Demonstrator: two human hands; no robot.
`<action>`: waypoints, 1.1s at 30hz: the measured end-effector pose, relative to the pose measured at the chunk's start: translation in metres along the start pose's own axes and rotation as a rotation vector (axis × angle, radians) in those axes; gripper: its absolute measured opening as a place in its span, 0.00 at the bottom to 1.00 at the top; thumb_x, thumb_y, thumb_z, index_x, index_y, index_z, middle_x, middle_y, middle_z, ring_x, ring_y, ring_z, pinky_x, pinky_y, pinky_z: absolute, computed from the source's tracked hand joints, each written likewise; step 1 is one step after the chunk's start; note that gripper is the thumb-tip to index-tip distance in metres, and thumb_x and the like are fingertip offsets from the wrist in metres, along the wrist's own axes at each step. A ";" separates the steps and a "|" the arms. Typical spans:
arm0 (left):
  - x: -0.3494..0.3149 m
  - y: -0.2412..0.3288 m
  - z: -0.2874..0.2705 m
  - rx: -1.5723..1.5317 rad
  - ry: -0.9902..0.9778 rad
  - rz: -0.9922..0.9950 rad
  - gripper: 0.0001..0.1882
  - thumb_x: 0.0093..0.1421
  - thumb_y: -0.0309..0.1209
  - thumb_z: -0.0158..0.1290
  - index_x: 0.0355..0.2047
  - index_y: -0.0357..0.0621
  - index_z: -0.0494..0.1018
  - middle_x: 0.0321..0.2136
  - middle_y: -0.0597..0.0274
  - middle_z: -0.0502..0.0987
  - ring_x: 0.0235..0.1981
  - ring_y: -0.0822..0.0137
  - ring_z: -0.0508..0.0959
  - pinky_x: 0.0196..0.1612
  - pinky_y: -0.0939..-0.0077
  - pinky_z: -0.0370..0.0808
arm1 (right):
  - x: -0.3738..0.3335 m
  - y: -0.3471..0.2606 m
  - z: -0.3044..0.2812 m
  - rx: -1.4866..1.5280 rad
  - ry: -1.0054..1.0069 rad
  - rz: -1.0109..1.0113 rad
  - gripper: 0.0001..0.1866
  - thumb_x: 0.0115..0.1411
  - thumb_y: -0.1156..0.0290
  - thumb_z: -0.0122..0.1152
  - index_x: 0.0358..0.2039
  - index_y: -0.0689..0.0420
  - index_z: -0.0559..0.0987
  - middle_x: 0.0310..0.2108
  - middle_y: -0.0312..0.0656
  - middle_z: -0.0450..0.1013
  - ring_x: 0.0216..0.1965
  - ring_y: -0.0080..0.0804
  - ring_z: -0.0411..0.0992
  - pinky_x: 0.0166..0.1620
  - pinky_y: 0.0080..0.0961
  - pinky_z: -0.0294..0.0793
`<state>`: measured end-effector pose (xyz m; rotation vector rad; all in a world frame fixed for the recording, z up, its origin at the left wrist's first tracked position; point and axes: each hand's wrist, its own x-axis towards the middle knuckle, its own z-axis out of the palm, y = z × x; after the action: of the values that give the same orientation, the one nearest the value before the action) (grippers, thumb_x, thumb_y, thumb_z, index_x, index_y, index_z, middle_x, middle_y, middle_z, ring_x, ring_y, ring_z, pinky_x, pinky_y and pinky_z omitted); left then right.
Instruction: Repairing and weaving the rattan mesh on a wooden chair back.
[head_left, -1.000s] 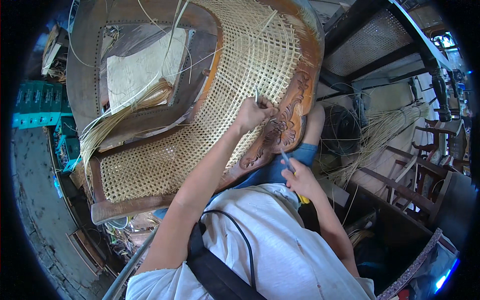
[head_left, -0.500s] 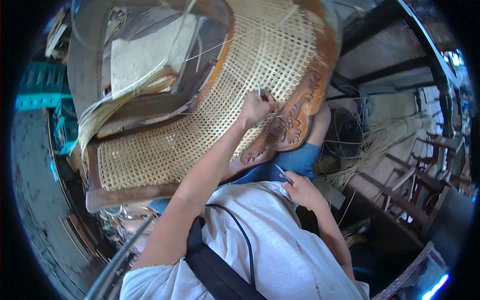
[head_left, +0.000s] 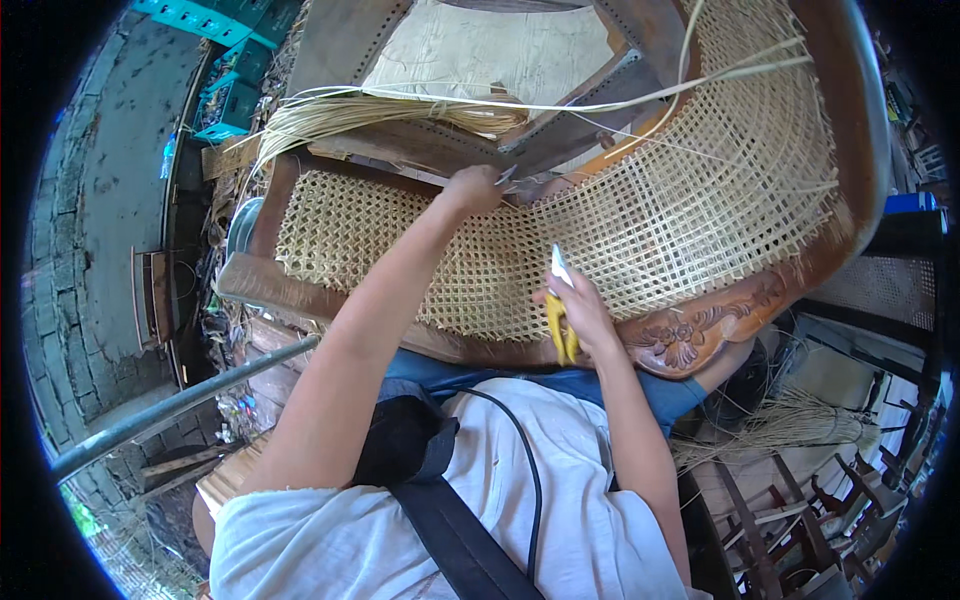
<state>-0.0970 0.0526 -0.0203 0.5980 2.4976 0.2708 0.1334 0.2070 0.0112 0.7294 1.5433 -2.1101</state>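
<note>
Across my lap lies a curved wooden chair frame with a woven cane panel and carved flowers along its near rail. My left hand is closed at the panel's far inner edge, with a slim silvery tool sticking out of it; its kind is hard to make out. Over the near middle of the weave, my right hand grips scissors with yellow handles, blades pointing up and away. Loose pale cane strands run over the frame's far side.
A bundle of cane strips lies on the wood beyond the panel. At left, a metal pipe slants towards me, and teal crates stand farther off. More loose cane and wooden furniture parts are at right.
My left hand has gone from the near carved rail to the far inner edge. My right hand has lifted the scissors from beside my lap over the weave. The view has shifted.
</note>
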 end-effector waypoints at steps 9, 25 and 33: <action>0.027 -0.037 0.046 0.029 0.016 0.034 0.24 0.56 0.45 0.53 0.42 0.35 0.76 0.43 0.39 0.77 0.47 0.46 0.77 0.51 0.57 0.73 | 0.139 0.007 0.038 0.035 -0.034 0.384 0.07 0.64 0.68 0.53 0.39 0.58 0.71 0.34 0.42 0.72 0.29 0.30 0.74 0.26 0.27 0.78; 0.050 -0.042 0.055 -0.237 -0.151 -0.189 0.25 0.46 0.43 0.60 0.38 0.34 0.79 0.41 0.41 0.78 0.45 0.49 0.78 0.50 0.63 0.75 | 0.175 -0.006 0.045 0.033 -0.050 0.397 0.09 0.64 0.73 0.45 0.42 0.62 0.71 0.29 0.46 0.75 0.24 0.34 0.76 0.23 0.31 0.79; 0.052 -0.078 0.066 -0.378 -0.046 -0.118 0.23 0.45 0.42 0.63 0.38 0.37 0.79 0.36 0.44 0.81 0.41 0.53 0.80 0.45 0.64 0.74 | -0.019 -0.041 0.028 -1.098 -0.040 0.012 0.21 0.65 0.61 0.49 0.51 0.63 0.68 0.37 0.62 0.75 0.41 0.65 0.72 0.45 0.50 0.69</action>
<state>-0.1268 0.0125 -0.1232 0.2975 2.3402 0.6564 0.1187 0.1927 0.0604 0.2665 2.2589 -0.9446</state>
